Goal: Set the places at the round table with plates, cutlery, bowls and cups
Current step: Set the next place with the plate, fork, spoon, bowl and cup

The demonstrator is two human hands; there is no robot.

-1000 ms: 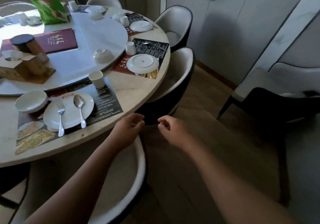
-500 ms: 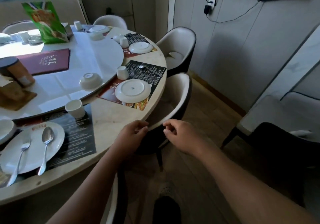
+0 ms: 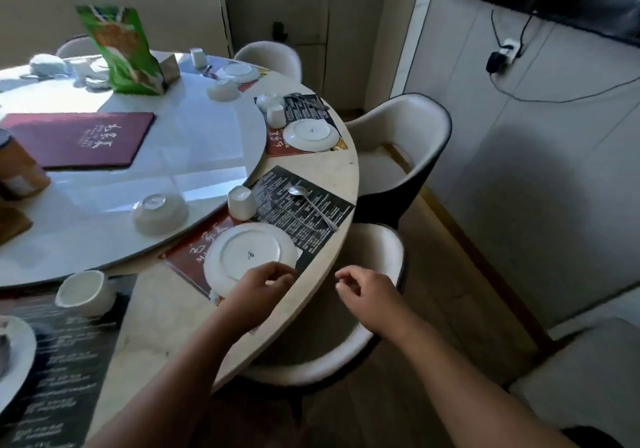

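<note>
Right now the left hand [image 3: 259, 288] sits with curled fingers over the near rim of an upturned plate [image 3: 242, 253]; whether it grips the rim or only touches it, I cannot tell. The right hand [image 3: 369, 297] hangs just off the bench [image 3: 166, 309] edge, above a chair seat [image 3: 346, 343], loosely curled and holding nothing. The plate lies bottom-up on a placemat [image 3: 311, 236] at the bench's right edge, with an upturned cup [image 3: 241, 202] just beyond and a spoon [image 3: 313, 206] slantwise on the mat. An upturned bowl [image 3: 159, 213] sits apart on the turntable [image 3: 194, 142]. I'd judge the plate is about to be turned face up, which calls for a firm pinch, a lift and a flip.
</note>
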